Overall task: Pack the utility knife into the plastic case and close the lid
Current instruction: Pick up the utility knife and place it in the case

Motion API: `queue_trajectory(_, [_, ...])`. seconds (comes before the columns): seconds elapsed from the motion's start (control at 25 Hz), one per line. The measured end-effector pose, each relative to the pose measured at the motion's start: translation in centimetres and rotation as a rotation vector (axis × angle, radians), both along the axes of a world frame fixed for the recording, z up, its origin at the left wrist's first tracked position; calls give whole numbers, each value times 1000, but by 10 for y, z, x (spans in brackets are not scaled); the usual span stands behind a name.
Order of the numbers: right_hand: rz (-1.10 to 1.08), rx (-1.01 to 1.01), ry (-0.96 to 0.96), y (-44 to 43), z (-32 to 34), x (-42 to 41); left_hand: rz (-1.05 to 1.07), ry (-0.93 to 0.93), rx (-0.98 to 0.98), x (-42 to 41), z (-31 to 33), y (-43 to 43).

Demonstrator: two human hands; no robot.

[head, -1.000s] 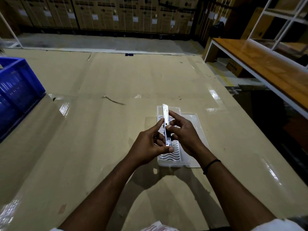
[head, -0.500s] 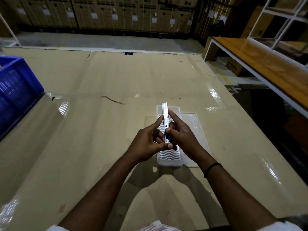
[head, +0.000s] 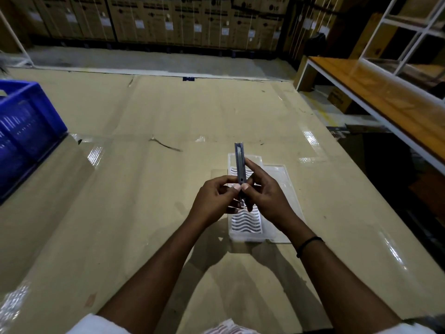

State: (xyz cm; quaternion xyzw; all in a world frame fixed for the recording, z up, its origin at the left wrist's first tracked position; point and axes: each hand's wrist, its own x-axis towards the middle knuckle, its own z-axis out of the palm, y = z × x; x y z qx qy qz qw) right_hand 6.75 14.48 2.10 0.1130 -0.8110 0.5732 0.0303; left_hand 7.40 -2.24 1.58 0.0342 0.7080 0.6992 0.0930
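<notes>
A slim silver utility knife (head: 239, 162) points away from me, held above the open plastic case. My left hand (head: 214, 203) pinches its near end from the left, and my right hand (head: 265, 196) grips the same end from the right, with the index finger along the body. Below them the clear plastic case (head: 245, 226) lies on the table, its base showing a wavy white insert. Its clear lid (head: 280, 179) lies flat to the right. The knife's near end is hidden by my fingers.
The table (head: 144, 213) is covered in tan cardboard under glossy film. A blue crate (head: 24, 136) stands at the left edge. A wooden bench with a white frame (head: 385, 97) runs along the right. Stacked cartons (head: 180, 20) line the far wall.
Both hands have kept hold of the knife and lifted it slightly. My left thumb and fingers have shifted at its near end. The case has not moved.
</notes>
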Motion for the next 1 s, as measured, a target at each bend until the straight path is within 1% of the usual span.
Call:
queue_trajectory(0.08, [-2, 7, 0, -1, -1, 2, 9, -17, 19, -2, 1, 1])
queue_trajectory(0.16, [0, 8, -12, 0, -2, 4, 20, -17, -4, -3, 0, 2])
queue_trajectory(0.4, [-33, 24, -69, 2, -6, 11, 21, -40, -132, -5, -10, 12])
queue_trajectory(0.48, [-79, 61, -86, 2, -9, 12, 44, -7, -238, -4, -11, 14])
queue_trajectory(0.6, [-192, 273, -115, -1, -14, 9, 214, 108, -558, -3, -18, 16])
queue_trajectory(0.64, [-214, 346, -126, -3, -15, 8, 268, 109, -619, -4, -19, 15])
queue_trajectory(0.72, [-236, 436, -168, -8, -18, 6, 284, 59, -645, -7, -24, 13])
queue_trajectory(0.92, [-230, 684, -242, -24, -32, -4, 220, -35, -549, -12, -31, 9])
queue_trajectory(1.0, [-219, 739, -261, -30, -35, -9, 203, -59, -541, -14, -31, 9])
